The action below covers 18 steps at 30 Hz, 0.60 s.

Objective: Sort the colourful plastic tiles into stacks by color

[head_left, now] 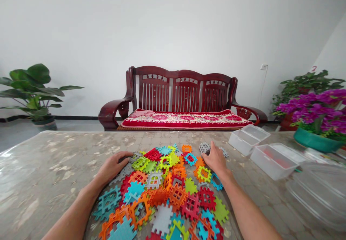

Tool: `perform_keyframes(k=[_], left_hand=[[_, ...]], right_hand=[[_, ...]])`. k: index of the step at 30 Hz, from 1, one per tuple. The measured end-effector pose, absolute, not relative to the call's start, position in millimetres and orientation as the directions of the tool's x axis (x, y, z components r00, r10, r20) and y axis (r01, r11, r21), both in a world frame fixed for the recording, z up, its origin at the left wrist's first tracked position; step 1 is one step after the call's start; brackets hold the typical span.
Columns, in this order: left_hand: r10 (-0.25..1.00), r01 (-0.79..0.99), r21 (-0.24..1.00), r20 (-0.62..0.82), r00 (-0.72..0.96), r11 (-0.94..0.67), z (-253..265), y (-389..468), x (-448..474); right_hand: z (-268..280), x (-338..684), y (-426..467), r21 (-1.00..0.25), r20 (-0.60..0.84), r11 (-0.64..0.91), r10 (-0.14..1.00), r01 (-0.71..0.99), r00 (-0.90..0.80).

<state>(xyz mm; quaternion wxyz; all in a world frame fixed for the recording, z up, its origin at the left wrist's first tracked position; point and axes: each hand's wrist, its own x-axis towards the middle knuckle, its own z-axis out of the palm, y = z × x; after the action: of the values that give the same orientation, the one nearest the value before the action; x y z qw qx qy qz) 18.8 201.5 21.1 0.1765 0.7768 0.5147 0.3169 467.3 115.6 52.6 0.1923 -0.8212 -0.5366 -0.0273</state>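
A spread-out pile of flat plastic interlocking tiles point(154, 178), notched along their edges, lies on the table in orange, red, green, blue, teal and grey. Some are solid and others have window-like cutouts. At the pile's far left edge, my left hand point(115, 166) rests with fingers extended, their tips against grey tiles point(136, 156). My right hand point(217, 159) is at the far right edge, thumb and index finger around a grey tile point(204, 147). More grey tile pieces point(223, 152) show just beyond that hand, partly hidden by it.
Two clear plastic boxes point(240, 142) with lids stand right of the pile; the nearer holds something reddish. Closer on the right is a large clear container point(319, 193). Purple flowers fill a teal pot point(310, 139). A wooden bench point(183, 88) stands behind the patterned table point(62, 160).
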Motion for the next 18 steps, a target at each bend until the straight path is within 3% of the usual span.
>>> perform_keyframes(k=[4,8,13,18], left_hand=[[0.913,0.693,0.597,0.304,0.27,-0.404,22,201,20],[0.916,0.694,0.599,0.298,0.268,-0.398,21,202,19],[0.916,0.695,0.598,0.3,0.267,-0.398,22,201,19],[0.915,0.693,0.599,0.292,0.278,-0.401,23,201,20]], right_hand=[[51,468,109,-0.348,0.401,-0.267,0.824,0.899,0.4],[50,464,98,-0.41,0.58,-0.062,0.753,0.91,0.312],[37,452,89,-0.503,0.522,0.066,0.818,0.862,0.242],[16,441,96,-0.634,0.423,0.078,0.868,0.769,0.261]])
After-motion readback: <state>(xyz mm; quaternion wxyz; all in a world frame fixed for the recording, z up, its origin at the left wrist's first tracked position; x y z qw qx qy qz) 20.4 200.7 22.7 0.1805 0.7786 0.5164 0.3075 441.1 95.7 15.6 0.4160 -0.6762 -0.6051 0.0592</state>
